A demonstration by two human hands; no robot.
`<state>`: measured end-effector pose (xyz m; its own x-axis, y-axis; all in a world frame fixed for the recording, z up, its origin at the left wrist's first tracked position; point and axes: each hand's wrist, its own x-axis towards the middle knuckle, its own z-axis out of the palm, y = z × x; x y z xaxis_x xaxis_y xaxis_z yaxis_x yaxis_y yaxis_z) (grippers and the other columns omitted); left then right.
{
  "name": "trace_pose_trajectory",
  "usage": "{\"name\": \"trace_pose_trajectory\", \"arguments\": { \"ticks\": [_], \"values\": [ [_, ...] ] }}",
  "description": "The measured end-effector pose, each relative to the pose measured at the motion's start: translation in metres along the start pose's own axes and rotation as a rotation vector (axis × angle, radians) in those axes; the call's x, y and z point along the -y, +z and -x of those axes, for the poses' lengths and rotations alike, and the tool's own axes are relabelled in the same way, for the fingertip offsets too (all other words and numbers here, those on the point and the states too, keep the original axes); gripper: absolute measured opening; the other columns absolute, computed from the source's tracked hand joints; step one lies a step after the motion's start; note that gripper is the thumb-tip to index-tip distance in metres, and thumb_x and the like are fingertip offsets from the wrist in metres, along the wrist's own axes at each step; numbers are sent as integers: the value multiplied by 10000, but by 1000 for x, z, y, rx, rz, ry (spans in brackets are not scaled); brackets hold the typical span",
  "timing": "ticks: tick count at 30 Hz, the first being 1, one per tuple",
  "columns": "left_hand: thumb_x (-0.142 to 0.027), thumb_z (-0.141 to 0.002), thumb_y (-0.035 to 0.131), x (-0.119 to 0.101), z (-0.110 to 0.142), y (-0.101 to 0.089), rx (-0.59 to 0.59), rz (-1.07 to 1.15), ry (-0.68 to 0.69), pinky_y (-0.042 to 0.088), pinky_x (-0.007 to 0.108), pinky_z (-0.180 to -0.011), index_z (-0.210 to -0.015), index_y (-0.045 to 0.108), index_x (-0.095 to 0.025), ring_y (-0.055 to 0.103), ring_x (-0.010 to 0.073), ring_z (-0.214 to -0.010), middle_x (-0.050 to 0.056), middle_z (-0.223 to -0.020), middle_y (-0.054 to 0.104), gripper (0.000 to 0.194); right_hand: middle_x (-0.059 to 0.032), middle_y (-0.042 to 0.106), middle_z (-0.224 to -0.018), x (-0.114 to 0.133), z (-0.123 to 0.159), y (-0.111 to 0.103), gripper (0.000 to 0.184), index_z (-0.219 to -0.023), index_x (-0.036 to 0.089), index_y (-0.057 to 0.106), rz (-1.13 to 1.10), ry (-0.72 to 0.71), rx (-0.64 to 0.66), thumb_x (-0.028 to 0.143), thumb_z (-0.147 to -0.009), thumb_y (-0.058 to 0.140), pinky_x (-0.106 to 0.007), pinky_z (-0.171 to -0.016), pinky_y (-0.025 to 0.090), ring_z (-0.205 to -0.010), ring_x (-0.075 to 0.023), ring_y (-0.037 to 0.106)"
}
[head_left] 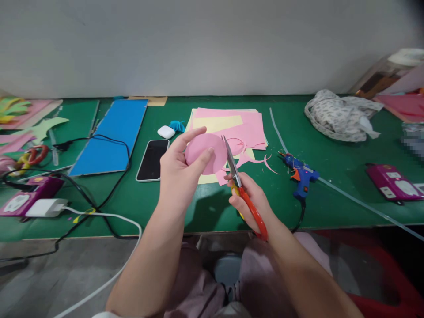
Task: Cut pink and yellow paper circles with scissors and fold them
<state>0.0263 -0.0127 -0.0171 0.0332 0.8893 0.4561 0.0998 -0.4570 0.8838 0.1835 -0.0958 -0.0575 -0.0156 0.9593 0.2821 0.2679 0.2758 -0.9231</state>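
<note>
My left hand [180, 170] pinches a round pink paper disc [208, 143] between thumb and fingers, above the green table. In my right hand [253, 194] is a pair of scissors [254, 211] with red and yellow handles. Their blades point up and away, right beside the disc's right edge; I cannot tell whether they touch it. Curled pink paper offcuts [247, 157] lie just behind the scissors. Beyond the disc rests a stack of pink and yellow paper sheets [232, 126], partly covered by my left hand and the disc.
Left of my hands are a phone [153, 160], a white case [166, 131], a blue board [111, 137] and a purple power strip [33, 194] with trailing cables. To the right lie a blue glue gun [301, 174], a crumpled cloth [338, 115] and another purple power strip [392, 182].
</note>
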Motion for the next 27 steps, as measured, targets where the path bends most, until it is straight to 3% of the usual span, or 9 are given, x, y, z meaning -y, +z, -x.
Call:
{"name": "trace_pose_trajectory", "arguments": {
  "ticks": [9, 27],
  "values": [
    [-298, -804, 763, 0, -1, -1, -18, -9, -7, 623, 307, -805, -1175, 699, -260, 691, 227, -1037, 53, -1221, 700, 378, -74, 606, -951, 2, 0, 0, 528, -1122, 209, 606, 1, 7, 2, 682, -896, 546, -319, -770, 501, -862, -200, 595],
    [-299, -795, 771, 1, -2, -2, -42, -6, -1, 616, 295, -803, -1163, 705, -268, 667, 236, -1098, 45, -1256, 677, 375, -55, 585, -903, 4, 0, 0, 530, -1094, 223, 611, 5, 37, 8, 703, -885, 537, -294, -671, 479, -777, -178, 569]
  ]
}}
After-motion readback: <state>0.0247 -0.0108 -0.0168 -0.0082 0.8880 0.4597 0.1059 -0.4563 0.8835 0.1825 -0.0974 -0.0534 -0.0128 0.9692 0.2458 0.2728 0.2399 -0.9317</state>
